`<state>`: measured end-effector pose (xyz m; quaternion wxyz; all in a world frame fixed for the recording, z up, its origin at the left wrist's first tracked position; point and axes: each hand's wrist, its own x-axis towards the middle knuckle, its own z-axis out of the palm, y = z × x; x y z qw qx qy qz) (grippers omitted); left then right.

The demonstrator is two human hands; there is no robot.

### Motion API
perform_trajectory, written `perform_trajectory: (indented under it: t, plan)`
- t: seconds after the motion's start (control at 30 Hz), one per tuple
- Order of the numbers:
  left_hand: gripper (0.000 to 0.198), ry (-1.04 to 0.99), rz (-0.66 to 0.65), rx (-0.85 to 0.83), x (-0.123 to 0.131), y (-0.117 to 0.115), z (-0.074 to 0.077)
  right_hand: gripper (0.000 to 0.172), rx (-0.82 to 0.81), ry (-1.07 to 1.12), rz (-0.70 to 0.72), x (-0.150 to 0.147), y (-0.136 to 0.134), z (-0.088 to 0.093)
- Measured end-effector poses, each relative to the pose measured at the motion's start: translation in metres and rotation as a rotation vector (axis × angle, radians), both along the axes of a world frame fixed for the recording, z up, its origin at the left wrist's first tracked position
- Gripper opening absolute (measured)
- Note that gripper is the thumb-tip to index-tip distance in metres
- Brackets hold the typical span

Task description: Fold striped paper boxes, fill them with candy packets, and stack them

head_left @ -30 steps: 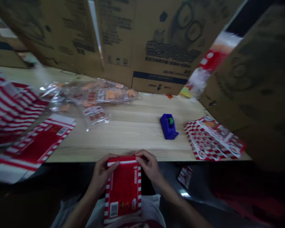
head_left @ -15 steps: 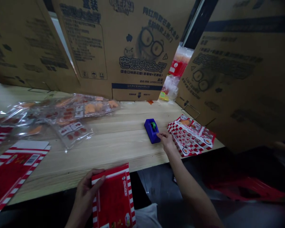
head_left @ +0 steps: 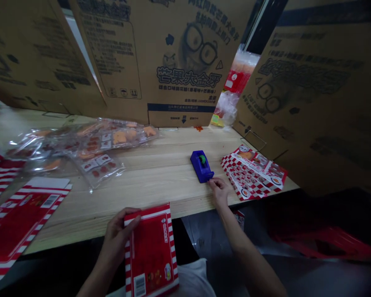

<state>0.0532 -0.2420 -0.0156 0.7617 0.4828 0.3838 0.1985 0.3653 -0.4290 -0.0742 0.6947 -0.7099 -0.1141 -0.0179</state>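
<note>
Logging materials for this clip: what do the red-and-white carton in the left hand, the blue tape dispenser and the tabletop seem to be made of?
The flattened red-and-white carton looks like printed paperboard, thin with a slight sheen. The blue tape dispenser looks like glossy moulded plastic, given its smooth, shiny surface. The tabletop looks like pale, lightly finished wood with visible grain, though it could be veneer.

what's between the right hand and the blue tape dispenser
Nothing visible: the right hand is right at the near corner of the blue tape dispenser on the wooden tabletop. Whether its fingers touch the dispenser, I cannot tell.
</note>
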Motion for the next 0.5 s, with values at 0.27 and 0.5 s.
perform_trajectory:
  t: [0.27,0.5]
  plan:
    - [0.026,0.047,-0.407,0.31,0.016,0.06,0.037,0.032,-0.082,0.189,0.557,-0.055,0.017,0.037]
    - [0.019,0.091,-0.774,0.379,0.039,0.053,0.029,0.025,-0.456,-0.251,1.337,-0.121,0.08,0.079]
